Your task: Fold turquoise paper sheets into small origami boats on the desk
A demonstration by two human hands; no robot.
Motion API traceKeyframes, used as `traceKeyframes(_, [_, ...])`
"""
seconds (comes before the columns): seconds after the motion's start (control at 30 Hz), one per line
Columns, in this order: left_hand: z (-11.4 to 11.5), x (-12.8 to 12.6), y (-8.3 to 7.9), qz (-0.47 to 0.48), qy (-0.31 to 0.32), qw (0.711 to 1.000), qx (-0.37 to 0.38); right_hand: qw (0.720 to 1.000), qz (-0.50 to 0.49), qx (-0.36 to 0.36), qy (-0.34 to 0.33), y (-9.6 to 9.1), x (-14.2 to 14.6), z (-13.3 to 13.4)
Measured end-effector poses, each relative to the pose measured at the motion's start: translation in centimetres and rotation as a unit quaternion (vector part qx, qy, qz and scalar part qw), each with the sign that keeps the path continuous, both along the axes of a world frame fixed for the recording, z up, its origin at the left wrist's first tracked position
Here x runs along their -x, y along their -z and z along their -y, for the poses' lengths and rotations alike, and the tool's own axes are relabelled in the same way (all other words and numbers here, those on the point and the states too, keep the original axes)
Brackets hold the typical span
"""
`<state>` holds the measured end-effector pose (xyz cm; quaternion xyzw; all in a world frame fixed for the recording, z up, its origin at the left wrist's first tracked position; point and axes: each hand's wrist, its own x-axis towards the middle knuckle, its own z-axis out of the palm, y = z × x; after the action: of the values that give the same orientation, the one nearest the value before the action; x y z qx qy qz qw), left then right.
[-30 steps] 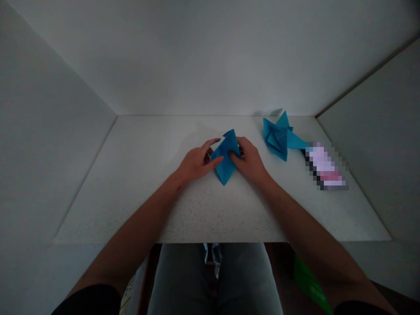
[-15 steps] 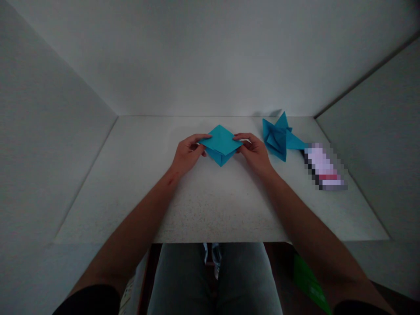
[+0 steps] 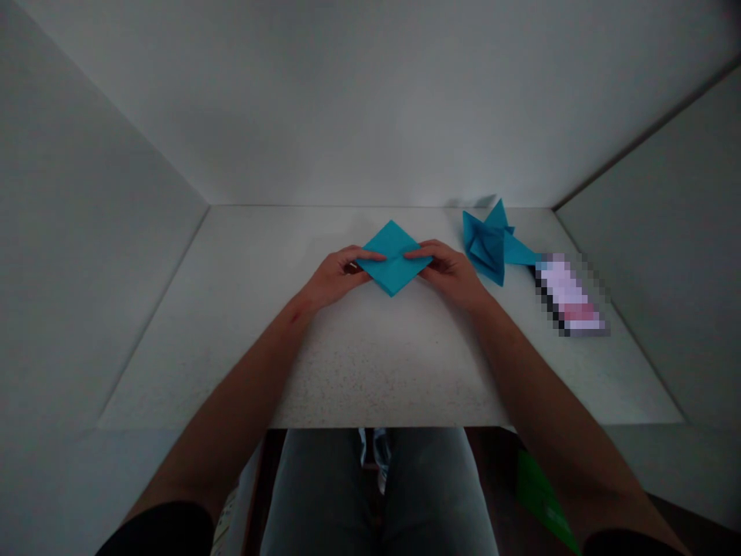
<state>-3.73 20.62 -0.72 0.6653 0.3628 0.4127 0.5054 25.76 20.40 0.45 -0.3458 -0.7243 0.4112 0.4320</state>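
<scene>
A sheet of blue folded paper (image 3: pixel 394 276), diamond-shaped from above, is held between both hands over the middle of the white table. My left hand (image 3: pixel 343 272) grips its left corner, thumb below and fingers lying on the upper face. At the right corner my right hand (image 3: pixel 450 270) pinches the paper the same way, fingertips reaching inward over the top. The fingertips of the two hands are close together near the diamond's centre. Whatever layers lie underneath are hidden.
Folded blue paper shapes (image 3: pixel 489 243) with pointed tips stand at the back right. Beside them lies a phone (image 3: pixel 570 297), its screen pixelated. White walls close in the table (image 3: pixel 370 371) at the back and both sides. Something green (image 3: pixel 541 494) is below the table at right.
Fingers of both hands have slid inward over the paper. The lower flap, which hung apart half a second ago, now lies closed against the upper face, making a flat diamond.
</scene>
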Motion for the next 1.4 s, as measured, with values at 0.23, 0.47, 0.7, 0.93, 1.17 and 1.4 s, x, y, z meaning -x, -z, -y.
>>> traceKeyframes(0.23, [0.1, -0.1, -1.0, -0.008, -0.046, 0.999, -0.011, 0.996, -0.016, 0.085, 0.012, 0.4, 0.1, 0.1])
traceKeyframes(0.47, [0.0, -0.4, -1.1, 0.038, -0.085, 0.996, -0.006, 0.990, -0.067, 0.116, 0.039, -0.2, 0.9, 0.2])
traceKeyframes(0.7, [-0.1, -0.5, -0.6, 0.046, -0.076, 0.996, -0.014, 0.994, -0.050, 0.082, 0.044, 0.0, 1.0, 0.4])
traceKeyframes(0.93, [0.1, -0.2, -0.7, -0.032, -0.085, 0.996, -0.011, 0.997, 0.017, 0.046, 0.064, 0.7, 0.3, 0.1])
traceKeyframes(1.17, [0.5, -0.4, -1.5, -0.082, -0.102, 0.986, -0.103, 0.994, 0.011, -0.031, 0.108, -0.3, 0.7, 0.1])
traceKeyframes(1.4, [1.6, -1.4, -1.4, -0.105, -0.003, 0.992, -0.072, 0.995, -0.037, 0.063, 0.066, 0.2, 1.5, 0.9])
